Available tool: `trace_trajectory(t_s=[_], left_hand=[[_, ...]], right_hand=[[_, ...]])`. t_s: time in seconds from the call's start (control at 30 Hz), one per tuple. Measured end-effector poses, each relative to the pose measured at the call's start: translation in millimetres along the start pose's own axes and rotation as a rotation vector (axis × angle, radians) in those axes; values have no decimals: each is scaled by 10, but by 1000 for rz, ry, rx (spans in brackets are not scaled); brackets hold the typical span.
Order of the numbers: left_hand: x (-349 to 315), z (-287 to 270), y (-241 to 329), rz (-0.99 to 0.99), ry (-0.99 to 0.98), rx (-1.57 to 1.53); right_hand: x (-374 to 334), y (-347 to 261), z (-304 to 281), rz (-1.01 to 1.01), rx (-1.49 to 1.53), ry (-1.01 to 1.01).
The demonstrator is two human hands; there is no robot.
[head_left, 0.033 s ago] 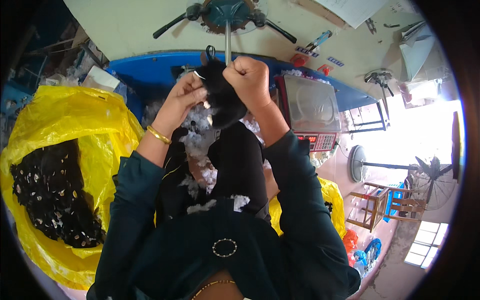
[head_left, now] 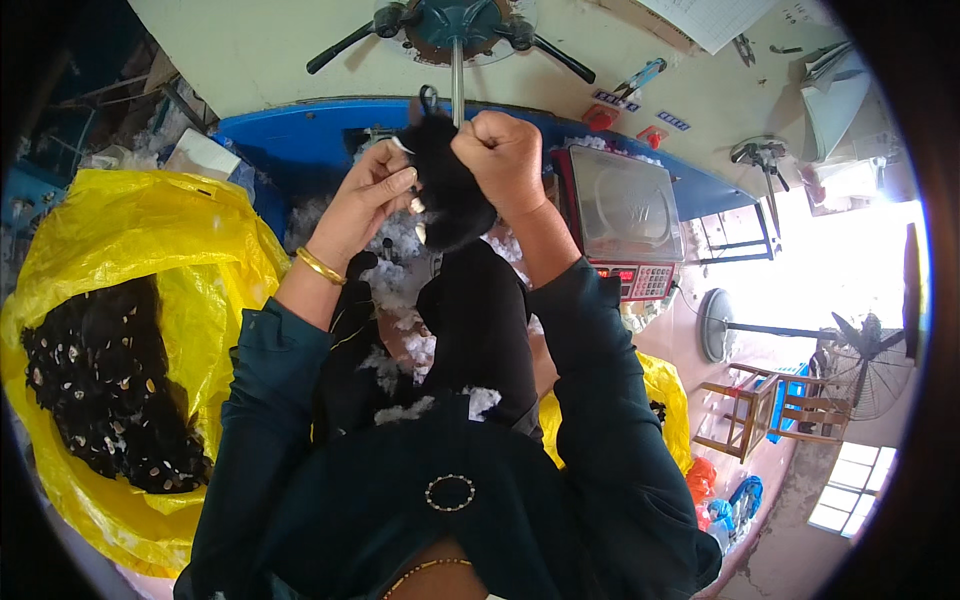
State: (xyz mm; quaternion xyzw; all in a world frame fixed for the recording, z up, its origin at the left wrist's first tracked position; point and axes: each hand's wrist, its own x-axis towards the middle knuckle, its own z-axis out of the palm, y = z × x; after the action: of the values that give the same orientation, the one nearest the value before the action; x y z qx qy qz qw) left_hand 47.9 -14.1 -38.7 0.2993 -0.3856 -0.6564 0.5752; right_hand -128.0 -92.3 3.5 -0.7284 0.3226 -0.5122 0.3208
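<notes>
Between the two raised hands, just above centre, a black plush toy (head_left: 447, 190) is held up against a thin metal tube (head_left: 457, 85) that drops from a blue-grey machine head (head_left: 455, 20) at twelve o'clock. Small pale bits show on the plush toy's lower left. The right hand (head_left: 505, 165) is a closed fist clamped on its upper right side, knuckles up. The left hand (head_left: 375, 190) grips its left edge with curled fingers, a gold bangle (head_left: 320, 266) on the wrist. Both forearms, in dark teal sleeves, rise from the lower edge and meet at the toy. White stuffing fibre (head_left: 400, 280) lies scattered on the lap below. At one o'clock sits a weighing scale (head_left: 620, 205) on the blue surface (head_left: 290, 140). At nine o'clock a yellow plastic bag (head_left: 130, 230) holds more black plush pieces (head_left: 100, 390).
</notes>
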Motion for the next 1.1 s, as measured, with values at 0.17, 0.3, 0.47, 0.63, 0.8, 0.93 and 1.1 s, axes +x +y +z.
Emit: trace_trajectory(t_s=[0.17,0.3,0.47,0.63,0.8,0.93,1.1], left_hand=[[-6,193,-93,-76,-81,-185],[-56,520,-174,-33,28,-147],[-67,767,-248,67,176,-64],[-130,1052,-62,36,199,-53],[-21,1066,362,-68,163,80],[-73,911,296,-167,133,86],[-193,656,29,-108,219,73]], right_hand=[[-43,142,-163,138,255,-111],[-61,261,-288,325,395,-213],[-9,-80,-551,104,197,-488],[-95,-684,-538,60,-482,-569],[272,-288,-722,362,222,-729],[25,-231,-581,209,201,-621],[-307,-239,-281,93,20,-442]])
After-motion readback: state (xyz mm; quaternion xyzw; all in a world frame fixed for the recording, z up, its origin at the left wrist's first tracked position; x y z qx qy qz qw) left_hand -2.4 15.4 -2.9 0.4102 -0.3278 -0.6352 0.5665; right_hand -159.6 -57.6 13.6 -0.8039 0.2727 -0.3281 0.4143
